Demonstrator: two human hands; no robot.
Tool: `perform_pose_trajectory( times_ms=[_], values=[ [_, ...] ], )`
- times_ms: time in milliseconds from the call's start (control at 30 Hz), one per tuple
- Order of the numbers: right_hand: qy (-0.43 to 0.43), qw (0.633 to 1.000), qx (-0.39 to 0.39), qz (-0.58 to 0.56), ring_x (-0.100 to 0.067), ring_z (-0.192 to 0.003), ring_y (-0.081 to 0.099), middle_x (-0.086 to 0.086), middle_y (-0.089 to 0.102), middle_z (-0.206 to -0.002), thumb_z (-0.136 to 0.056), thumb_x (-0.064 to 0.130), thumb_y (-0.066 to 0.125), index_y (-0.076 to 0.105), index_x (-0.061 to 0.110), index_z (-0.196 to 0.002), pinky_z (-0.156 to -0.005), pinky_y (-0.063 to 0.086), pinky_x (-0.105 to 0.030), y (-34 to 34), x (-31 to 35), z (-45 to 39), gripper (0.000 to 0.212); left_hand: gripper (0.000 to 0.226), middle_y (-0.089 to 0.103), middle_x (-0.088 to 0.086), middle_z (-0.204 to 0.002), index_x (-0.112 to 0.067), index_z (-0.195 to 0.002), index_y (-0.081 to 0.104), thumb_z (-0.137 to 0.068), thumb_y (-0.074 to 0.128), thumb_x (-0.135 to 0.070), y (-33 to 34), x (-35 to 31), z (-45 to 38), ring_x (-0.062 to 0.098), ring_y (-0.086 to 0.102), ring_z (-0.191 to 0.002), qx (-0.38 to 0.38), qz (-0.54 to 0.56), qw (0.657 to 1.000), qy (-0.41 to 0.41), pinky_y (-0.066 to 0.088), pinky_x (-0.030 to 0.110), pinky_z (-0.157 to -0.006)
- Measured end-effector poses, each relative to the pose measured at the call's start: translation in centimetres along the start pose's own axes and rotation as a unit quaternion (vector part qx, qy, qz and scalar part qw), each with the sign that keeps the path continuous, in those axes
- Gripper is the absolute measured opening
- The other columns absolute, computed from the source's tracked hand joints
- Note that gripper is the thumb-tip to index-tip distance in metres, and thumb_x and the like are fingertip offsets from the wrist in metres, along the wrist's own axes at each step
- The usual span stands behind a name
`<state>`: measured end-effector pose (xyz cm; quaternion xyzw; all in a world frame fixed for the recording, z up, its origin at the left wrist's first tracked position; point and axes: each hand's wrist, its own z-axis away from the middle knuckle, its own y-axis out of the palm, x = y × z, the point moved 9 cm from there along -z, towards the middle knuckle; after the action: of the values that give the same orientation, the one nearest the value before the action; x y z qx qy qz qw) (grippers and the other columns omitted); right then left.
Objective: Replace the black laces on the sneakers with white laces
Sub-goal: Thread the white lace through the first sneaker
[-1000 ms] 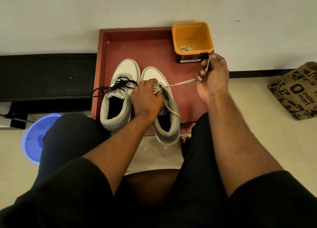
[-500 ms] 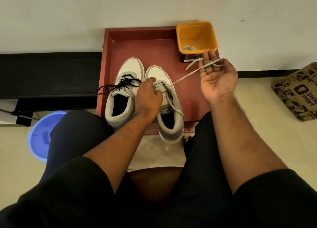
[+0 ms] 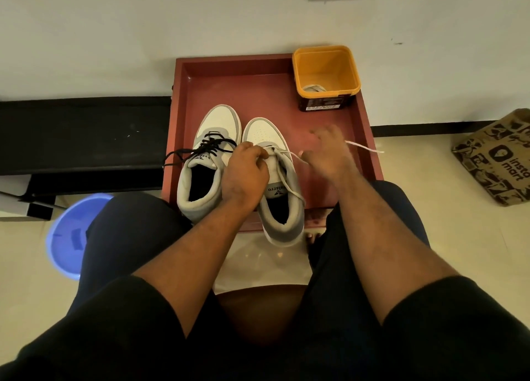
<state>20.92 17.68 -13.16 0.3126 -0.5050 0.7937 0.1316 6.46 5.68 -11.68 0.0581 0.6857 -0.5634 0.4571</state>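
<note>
Both sneakers stand on the tray [image 3: 200, 73], near its front edge. The left hand [image 3: 243, 176] grips the right sneaker [image 3: 282, 208] at its eyelets, likely to steady it. The blurred right hand [image 3: 329, 154] is over the white lace [image 3: 364, 146]; its grip is unclear. The left sneaker [image 3: 200, 185] has black laces [image 3: 206, 148].

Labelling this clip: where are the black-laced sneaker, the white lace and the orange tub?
black-laced sneaker [image 3: 220, 122]: head view, white toe cap.
white lace [image 3: 365, 147]: head view, loose end right of the right hand.
orange tub [image 3: 325, 50]: head view, far rim.
</note>
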Motion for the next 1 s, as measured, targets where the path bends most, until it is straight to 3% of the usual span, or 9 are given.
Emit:
perform_pose_trajectory(
  times_ms=[133,300,433,500,567,633,733,833,1000],
  values=[
    [-0.03,0.999,0.013,-0.025,-0.018,-0.12,0.055,0.001,0.059,-0.131,-0.091,0.022,0.059,0.061,0.02,-0.126,-0.103,0.044,-0.034,1.1,2.0,1.8,0.035,0.032,0.034,0.007,-0.153,-0.012,-0.098,0.073,-0.095,0.054,-0.037,1.2,0.0,1.4,0.026,0.037,-0.135,0.048,-0.1,0.994,0.002,0.037,0.037,-0.106],
    [-0.003,0.994,0.025,-0.106,-0.008,-0.073,0.063,0.006,0.067,-0.082,-0.092,0.018,0.06,0.07,0.018,-0.093,-0.063,0.051,-0.019,1.4,1.6,3.5,0.01,0.049,0.022,0.006,-0.159,-0.014,-0.108,0.072,-0.099,0.039,-0.048,3.4,-0.3,3.0,0.033,0.019,-0.144,0.118,-0.14,0.981,-0.059,0.032,0.049,-0.109],
    [0.004,0.989,0.014,-0.149,-0.007,-0.08,0.065,0.003,0.067,-0.093,-0.09,0.011,0.064,0.063,0.017,-0.117,-0.064,0.054,-0.016,2.4,1.2,4.2,0.028,0.024,0.038,0.006,-0.152,-0.024,-0.084,0.076,-0.09,0.058,-0.038,2.8,0.1,3.2,0.03,0.033,-0.138,0.055,0.046,0.987,-0.143,0.035,0.049,-0.108],
    [0.001,0.987,0.006,-0.161,-0.001,-0.076,0.061,0.009,0.064,-0.09,-0.09,0.009,0.064,0.059,0.017,-0.123,-0.057,0.048,-0.006,2.1,1.3,4.2,0.035,0.021,0.062,0.01,-0.119,-0.026,-0.055,0.067,-0.075,0.065,-0.034,1.7,1.0,3.5,0.027,0.059,-0.109,-0.016,0.189,0.964,-0.187,0.048,0.047,-0.095],
    [-0.053,0.992,-0.003,-0.111,-0.002,-0.094,0.058,0.01,0.06,-0.106,-0.089,0.003,0.061,0.054,0.019,-0.131,-0.077,0.047,-0.006,1.4,2.4,4.6,0.046,0.014,0.067,0.018,-0.095,-0.024,-0.056,0.064,-0.066,0.065,-0.033,1.5,1.8,4.1,0.031,0.066,-0.087,-0.021,0.321,0.911,-0.258,0.054,0.052,-0.084],
    [-0.181,0.983,-0.008,0.019,-0.019,-0.123,0.047,-0.001,0.049,-0.136,-0.084,-0.002,0.058,0.048,0.023,-0.139,-0.103,0.04,-0.027,1.9,5.0,5.2,0.061,0.017,0.072,0.014,-0.088,-0.02,-0.076,0.071,-0.073,0.061,-0.034,1.4,1.1,5.0,0.033,0.068,-0.089,0.035,0.397,0.861,-0.315,0.058,0.05,-0.079],
    [-0.302,0.951,0.0,0.067,-0.021,-0.115,0.052,0.0,0.059,-0.127,-0.084,0.008,0.064,0.063,0.021,-0.123,-0.1,0.041,-0.041,3.5,7.3,6.2,0.041,0.02,0.068,-0.006,-0.069,-0.023,-0.086,0.068,-0.096,0.051,-0.031,0.9,0.0,5.2,0.011,0.062,-0.07,0.118,0.406,0.85,-0.316,0.047,0.028,-0.06],
    [-0.253,0.965,-0.066,-0.018,-0.016,-0.096,0.06,0.0,0.067,-0.106,-0.087,0.012,0.066,0.072,0.012,-0.098,-0.087,0.049,-0.038,1.2,6.5,5.6,0.013,0.029,0.061,-0.011,-0.067,-0.026,-0.071,0.062,-0.097,0.053,-0.036,-1.2,0.5,5.5,0.008,0.047,-0.068,0.148,0.368,0.874,-0.281,0.035,0.029,-0.063],
    [-0.307,0.946,0.064,-0.079,-0.01,-0.098,0.058,0.005,0.052,-0.134,-0.084,0.001,0.066,0.064,0.017,-0.123,-0.082,0.049,-0.02,2.3,8.0,6.7,0.042,0.035,0.065,0.006,-0.081,-0.018,-0.071,0.052,-0.102,0.045,-0.033,-3.1,0.0,6.4,0.002,0.058,-0.061,0.204,0.322,0.906,-0.184,0.045,0.018,-0.06]
  ],
)
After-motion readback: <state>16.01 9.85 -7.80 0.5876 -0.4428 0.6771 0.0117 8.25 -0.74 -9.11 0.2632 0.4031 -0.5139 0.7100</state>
